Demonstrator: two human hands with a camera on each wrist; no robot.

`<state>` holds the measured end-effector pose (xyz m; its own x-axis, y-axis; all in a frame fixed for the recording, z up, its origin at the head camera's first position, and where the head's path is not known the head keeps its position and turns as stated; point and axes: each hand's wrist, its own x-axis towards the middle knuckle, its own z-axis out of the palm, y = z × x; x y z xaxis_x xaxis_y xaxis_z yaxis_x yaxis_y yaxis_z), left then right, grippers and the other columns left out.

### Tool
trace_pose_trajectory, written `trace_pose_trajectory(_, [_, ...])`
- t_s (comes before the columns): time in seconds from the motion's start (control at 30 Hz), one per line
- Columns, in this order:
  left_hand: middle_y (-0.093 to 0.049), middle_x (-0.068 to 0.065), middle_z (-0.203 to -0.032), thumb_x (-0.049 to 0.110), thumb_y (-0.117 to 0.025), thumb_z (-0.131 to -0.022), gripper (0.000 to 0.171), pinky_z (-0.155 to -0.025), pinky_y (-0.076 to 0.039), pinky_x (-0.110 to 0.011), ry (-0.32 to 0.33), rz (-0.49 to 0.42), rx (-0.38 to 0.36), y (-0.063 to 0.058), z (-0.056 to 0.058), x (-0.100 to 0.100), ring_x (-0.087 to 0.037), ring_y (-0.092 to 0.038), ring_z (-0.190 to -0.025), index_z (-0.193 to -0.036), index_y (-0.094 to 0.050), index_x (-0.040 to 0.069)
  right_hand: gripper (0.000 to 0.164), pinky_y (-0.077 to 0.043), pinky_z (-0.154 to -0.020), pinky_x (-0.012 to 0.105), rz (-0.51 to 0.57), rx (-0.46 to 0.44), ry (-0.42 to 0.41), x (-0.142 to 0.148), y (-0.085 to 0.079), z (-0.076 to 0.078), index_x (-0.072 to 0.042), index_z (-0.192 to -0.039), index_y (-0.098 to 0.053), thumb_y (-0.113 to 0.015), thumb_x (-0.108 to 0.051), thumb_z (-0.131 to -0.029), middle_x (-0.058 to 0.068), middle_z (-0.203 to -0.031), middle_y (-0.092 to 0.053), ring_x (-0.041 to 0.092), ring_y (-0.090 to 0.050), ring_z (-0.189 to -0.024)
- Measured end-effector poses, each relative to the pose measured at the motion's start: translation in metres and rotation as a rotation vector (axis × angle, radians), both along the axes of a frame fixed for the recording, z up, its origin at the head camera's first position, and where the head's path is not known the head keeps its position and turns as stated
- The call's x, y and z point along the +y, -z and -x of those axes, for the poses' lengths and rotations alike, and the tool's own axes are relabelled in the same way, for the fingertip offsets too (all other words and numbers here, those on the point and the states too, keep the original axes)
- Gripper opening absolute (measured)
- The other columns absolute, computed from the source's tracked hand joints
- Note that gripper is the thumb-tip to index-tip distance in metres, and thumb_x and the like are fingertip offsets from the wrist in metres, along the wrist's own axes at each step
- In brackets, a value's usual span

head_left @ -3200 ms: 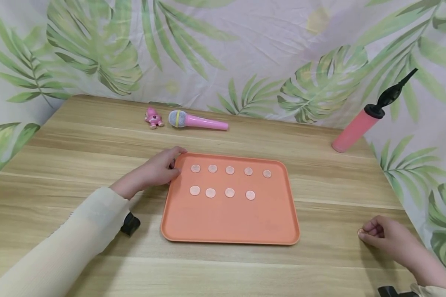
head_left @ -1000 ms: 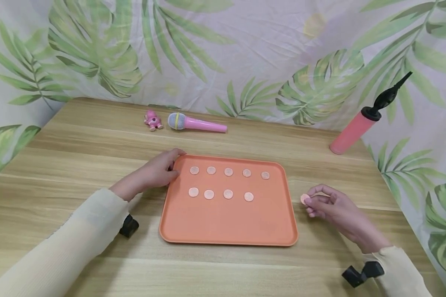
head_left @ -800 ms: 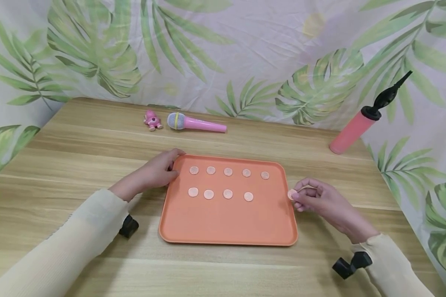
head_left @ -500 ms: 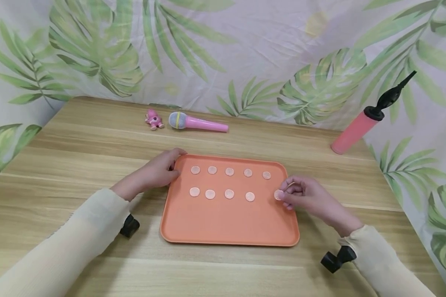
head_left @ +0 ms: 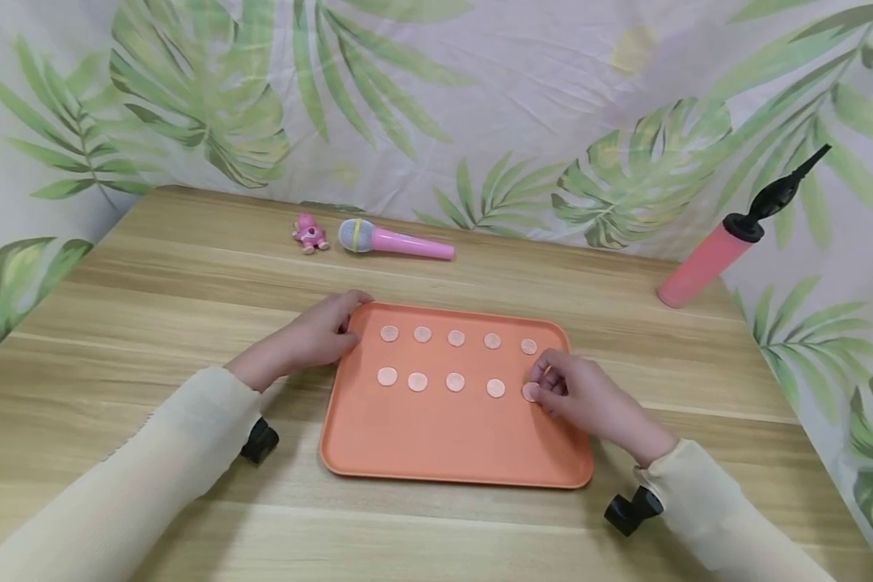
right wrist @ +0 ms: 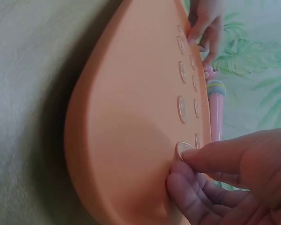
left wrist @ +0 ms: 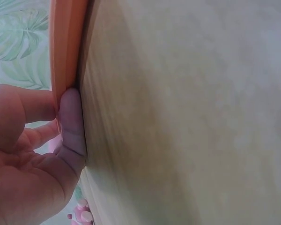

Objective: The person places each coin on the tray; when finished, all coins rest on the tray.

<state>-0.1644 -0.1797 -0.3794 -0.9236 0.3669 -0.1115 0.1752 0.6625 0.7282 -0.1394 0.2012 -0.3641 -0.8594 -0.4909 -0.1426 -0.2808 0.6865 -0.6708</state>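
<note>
An orange tray (head_left: 444, 453) lies on the wooden table with several round coins on it in two rows. The back row coin (head_left: 456, 339) and front row coin (head_left: 454, 382) are near mid-row. At the front row's right end my right hand (head_left: 589, 400) pinches another coin (head_left: 530, 392) between thumb and fingers. In the right wrist view this coin (right wrist: 182, 148) is low at the tray surface, partly covered by fingertips. My left hand (head_left: 320, 331) grips the tray's back left corner; the left wrist view has thumb and fingers on the tray rim (left wrist: 65, 47).
A pink toy figure (head_left: 309, 233) and a pink toy microphone (head_left: 407, 243) lie behind the tray. At the back right stands a pink hand pump (head_left: 706, 263) with a black nozzle. A leaf-patterned cloth (head_left: 509, 97) hangs behind the table (head_left: 189, 275).
My right hand has carried the coin leftward from the table's right side, over the tray's right rim, to the front row's right end. The left hand keeps its hold on the tray.
</note>
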Motion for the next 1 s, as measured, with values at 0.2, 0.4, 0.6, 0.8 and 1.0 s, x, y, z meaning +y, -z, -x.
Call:
trace_pose_trajectory(0.2, [-0.057,-0.015,-0.089,-0.003,-0.058,-0.096,0.053,-0.065,-0.044,-0.030,-0.006,0.002,0.003,-0.001,0.000,-0.003,-0.020,-0.052,-0.074,-0.146,-0.044,-0.010,0.009,-0.047,-0.066,0.020,-0.095,0.092,-0.019,-0.008,0.001,0.003,-0.007,-0.095,-0.064,-0.072,-0.010,-0.097,0.001,-0.080,-0.064,0.010,-0.055,-0.072])
trace_pose_trajectory(0.4, [-0.056,-0.014,-0.088,-0.005,-0.057,-0.095,0.050,-0.063,-0.044,-0.029,-0.012,0.002,0.004,0.003,-0.003,-0.007,-0.020,-0.052,-0.074,-0.144,-0.046,-0.011,0.005,-0.050,-0.070,0.022,-0.116,0.131,-0.020,-0.014,0.006,0.003,-0.007,-0.093,-0.068,-0.073,-0.004,-0.095,0.002,-0.084,-0.066,0.010,-0.056,-0.077])
trace_pose_trajectory(0.6, [-0.057,-0.015,-0.090,-0.004,-0.056,-0.096,0.050,-0.064,-0.046,-0.029,-0.023,0.007,-0.017,0.005,-0.004,-0.009,-0.020,-0.053,-0.074,-0.145,-0.046,-0.009,0.006,-0.049,-0.070,0.021,-0.124,0.130,-0.018,-0.015,0.007,0.003,-0.007,-0.092,-0.068,-0.073,-0.003,-0.094,0.002,-0.084,-0.066,0.011,-0.056,-0.077])
trace_pose_trajectory(0.8, [-0.058,-0.016,-0.093,-0.004,-0.056,-0.096,0.051,-0.066,-0.046,-0.030,-0.025,0.015,-0.008,0.004,-0.002,-0.008,-0.021,-0.054,-0.076,-0.145,-0.046,-0.010,0.006,-0.049,-0.070,0.021,-0.111,0.132,-0.019,-0.014,0.008,0.003,-0.007,-0.092,-0.068,-0.073,-0.004,-0.094,0.002,-0.085,-0.066,0.010,-0.056,-0.078])
trace_pose_trajectory(1.0, [-0.057,-0.014,-0.087,-0.004,-0.059,-0.095,0.052,-0.067,-0.044,-0.030,0.012,0.022,0.012,0.006,-0.003,-0.008,-0.021,-0.052,-0.076,-0.144,-0.045,-0.013,0.005,-0.049,-0.068,0.020,-0.067,0.112,0.020,-0.011,0.013,-0.002,-0.007,-0.093,-0.068,-0.071,-0.007,-0.096,0.001,-0.084,-0.067,0.010,-0.056,-0.075])
